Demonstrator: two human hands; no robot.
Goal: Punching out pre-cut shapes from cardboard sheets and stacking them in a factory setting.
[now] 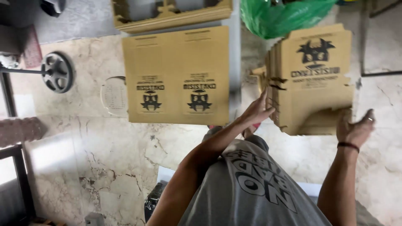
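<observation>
The left hand (256,112) reaches forward with its fingers stretched and spread, the fingertips touching the near left edge of a stack of flat brown cardboard boxes (312,79); it closes on nothing. The right hand (356,127) is lifted at the stack's near right corner, palm open and fingers loosely curled, just beside the cardboard; whether it touches cannot be told, as it is blurred. A dark band sits on that wrist. The two hands are well apart, one at each side of the stack, which lies on the pale marble floor (109,167) in front of the person and carries a black printed figure on its top sheet. To the left of the stack, apart from it, a flattened double cardboard sheet (178,73) lies on the floor with two of the same black prints side by side. Beyond that sheet, at the top edge, is another pile of cut cardboard pieces (171,14). A green plastic bag (280,14) lies behind the stack. A round white disc (114,96) peeks from under the flat sheet's left edge, and further left a grey weight plate (58,72) on a bar rests on the floor. The person's grey printed shirt (251,188) fills the lower middle.
</observation>
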